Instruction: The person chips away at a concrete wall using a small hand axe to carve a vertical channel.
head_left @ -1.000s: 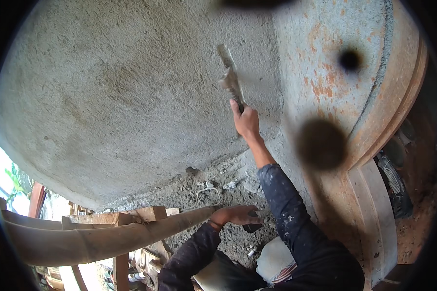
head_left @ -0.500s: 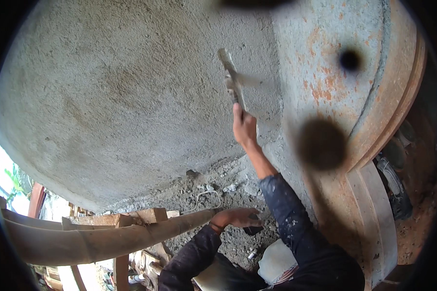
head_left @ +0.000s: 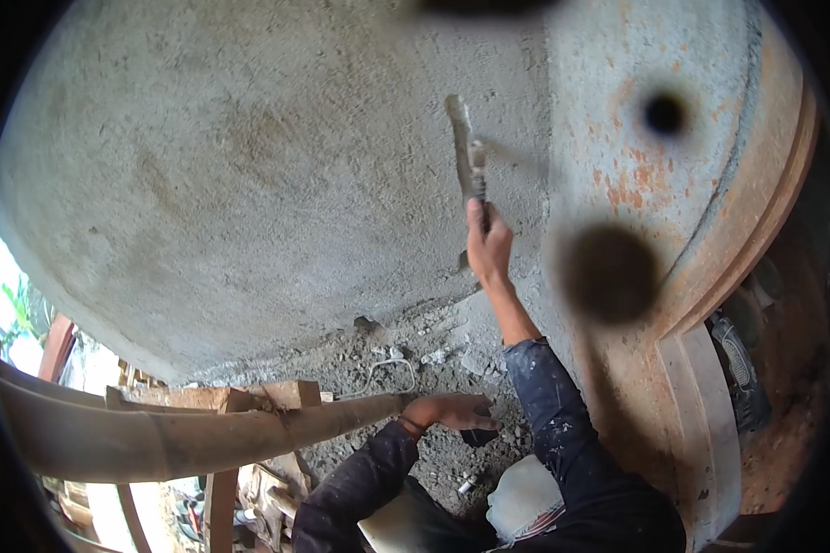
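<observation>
My right hand (head_left: 491, 247) is closed round the handle of a plastering trowel (head_left: 459, 138). The trowel's long narrow blade points up along the rough grey plastered wall (head_left: 277, 166); whether its whole face touches the plaster cannot be told. Lower down, my left hand (head_left: 450, 412) is by the end of a thick bamboo pole (head_left: 221, 444), fingers stretched to the right and nothing visibly gripped. A small dark object (head_left: 480, 437) shows just under those fingers; I cannot make out what it is.
To the right, a curved panel (head_left: 646, 175) with worn pale and orange paint meets the wall. Grey rubble (head_left: 341, 442) lies along the wall's foot, with a bent wire (head_left: 392, 364) in it. Wooden beams (head_left: 290, 394) adjoin the pole. A shoe (head_left: 742, 369) sits at far right.
My right hand and the trowel have shifted slightly right in the picture, and the trowel has turned so its handle shows right of the blade. My left hand has stayed by the pole's end.
</observation>
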`<state>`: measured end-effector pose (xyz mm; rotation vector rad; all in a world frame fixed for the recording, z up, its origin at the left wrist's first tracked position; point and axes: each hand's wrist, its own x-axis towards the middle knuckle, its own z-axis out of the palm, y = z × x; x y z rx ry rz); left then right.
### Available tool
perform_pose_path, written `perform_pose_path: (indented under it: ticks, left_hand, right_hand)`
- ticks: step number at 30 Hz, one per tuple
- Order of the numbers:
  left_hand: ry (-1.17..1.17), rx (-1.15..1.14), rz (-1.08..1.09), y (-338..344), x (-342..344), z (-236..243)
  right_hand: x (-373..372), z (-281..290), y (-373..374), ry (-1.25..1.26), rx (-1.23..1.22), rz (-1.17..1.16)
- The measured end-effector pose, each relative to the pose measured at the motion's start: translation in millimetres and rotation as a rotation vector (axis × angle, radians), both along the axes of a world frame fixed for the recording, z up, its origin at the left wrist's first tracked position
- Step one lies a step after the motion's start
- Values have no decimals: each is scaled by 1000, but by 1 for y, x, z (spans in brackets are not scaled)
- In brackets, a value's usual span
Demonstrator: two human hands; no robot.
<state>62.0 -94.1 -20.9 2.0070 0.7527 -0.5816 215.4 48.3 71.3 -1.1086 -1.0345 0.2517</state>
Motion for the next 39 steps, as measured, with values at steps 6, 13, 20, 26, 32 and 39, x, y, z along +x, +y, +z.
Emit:
perform_pose_path:
  ticks: [6,13,20,26,32,39]
  left_hand:
    - [-153,31,49,0,-5,-11]
    - [62,-62,-81,-2,9,22]
    - [54,-113,-96,3,3,11]
    - [72,-86,-124,5,11,8]
    - [107,-119,-81,-2,10,12]
    - [114,-39,-107,1,11,15]
  right_hand:
    - [3,68,-35,-4,355,97]
    - [17,34,11,-409,532,-146]
    - [-18,70,-30,-133,333,3]
    - [6,36,5,-329,467,-111]
    - [-19,63,-23,-18,-37,26]
    - [7,38,7,-205,221,-99]
